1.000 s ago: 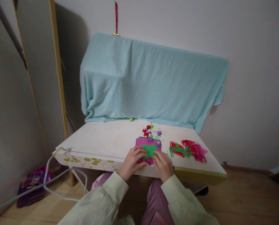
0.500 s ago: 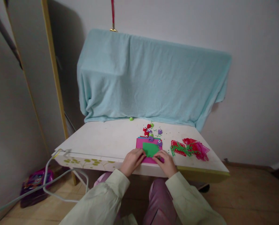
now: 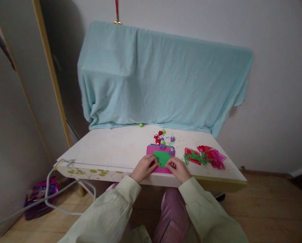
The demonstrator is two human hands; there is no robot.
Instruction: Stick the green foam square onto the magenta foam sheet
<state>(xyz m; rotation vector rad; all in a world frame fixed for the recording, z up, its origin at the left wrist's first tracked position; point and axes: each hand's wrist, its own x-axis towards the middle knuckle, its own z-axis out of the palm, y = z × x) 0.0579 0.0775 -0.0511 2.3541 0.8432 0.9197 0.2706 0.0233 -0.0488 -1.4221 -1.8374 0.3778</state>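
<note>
A small green sheet of paper (image 3: 162,158) lies over a larger magenta sheet (image 3: 162,170) near the table's front edge. My left hand (image 3: 145,168) is closed, thumb and fingers pinching the green sheet's lower left side. At the lower right corner of the same sheet, my right hand (image 3: 179,169) is closed in a pinch. Just behind the sheets sit several small figures with eyes, among them a purple one (image 3: 172,152) on the magenta sheet's right edge and a red one (image 3: 157,141).
Cut-up red strips (image 3: 191,156), green scraps (image 3: 203,158) and pink scraps (image 3: 218,160) lie at the right of the white table (image 3: 110,145). A light blue cloth (image 3: 171,81) hangs behind. A pale cable (image 3: 47,189) runs along the left front corner.
The view has shifted slightly, so the table sits a little higher. Both hands stay at the green sheet, with only a slight change in finger position.
</note>
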